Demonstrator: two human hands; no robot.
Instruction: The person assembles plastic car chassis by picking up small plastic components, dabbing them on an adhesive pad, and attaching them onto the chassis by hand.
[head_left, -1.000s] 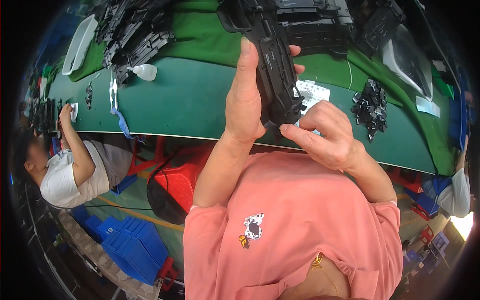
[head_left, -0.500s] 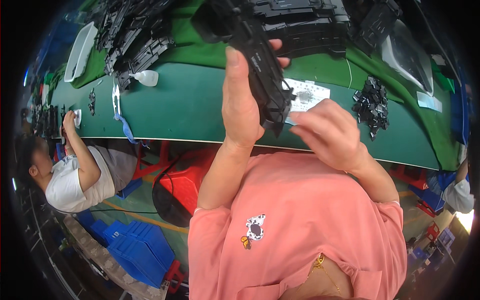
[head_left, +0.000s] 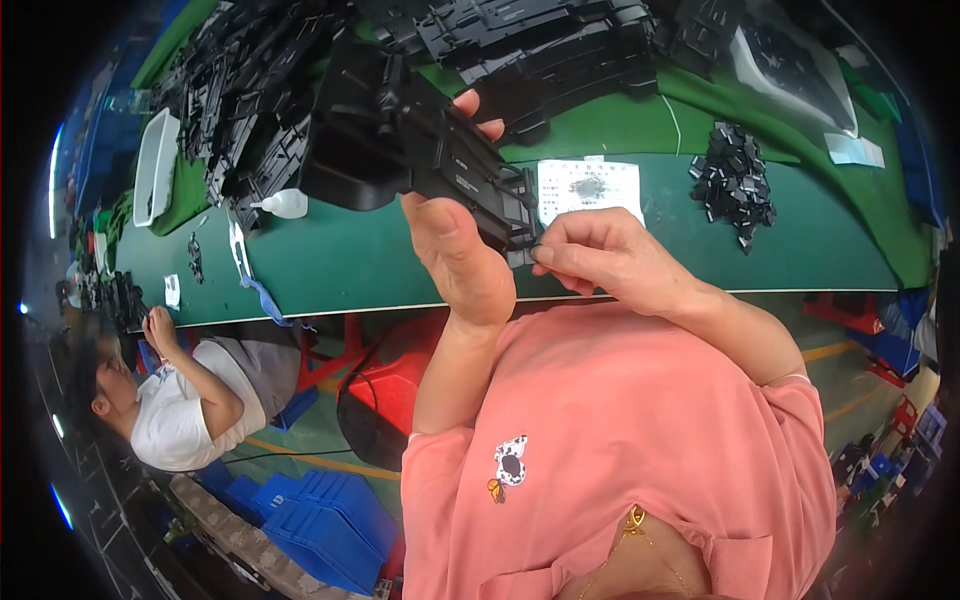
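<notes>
A long black moulded plastic part point(head_left: 455, 160) is held up over the table, slanting from a bulky hollow end at upper left down to a narrow frame-like end. My left hand point(head_left: 465, 255) grips it from below, thumb on the near side and fingertips showing past the far edge. At the narrow end, my right hand point(head_left: 610, 255) has its thumb and index finger pinched together against the part's corner. Whether a small piece sits in that pinch is hidden. Just behind the right hand lies a printed white sheet point(head_left: 590, 190).
A heap of small black pieces point(head_left: 735, 185) lies at right. Similar black parts point(head_left: 540, 50) are stacked on green cloth at the back. A white squeeze bottle point(head_left: 285, 204), a white tray point(head_left: 157, 165) and a co-worker point(head_left: 190, 400) are at left. Blue crates point(head_left: 330, 530) stand below.
The black part has swung left and turned, showing more of its broad face. My right hand has moved from beside its lower end to a pinch at its corner.
</notes>
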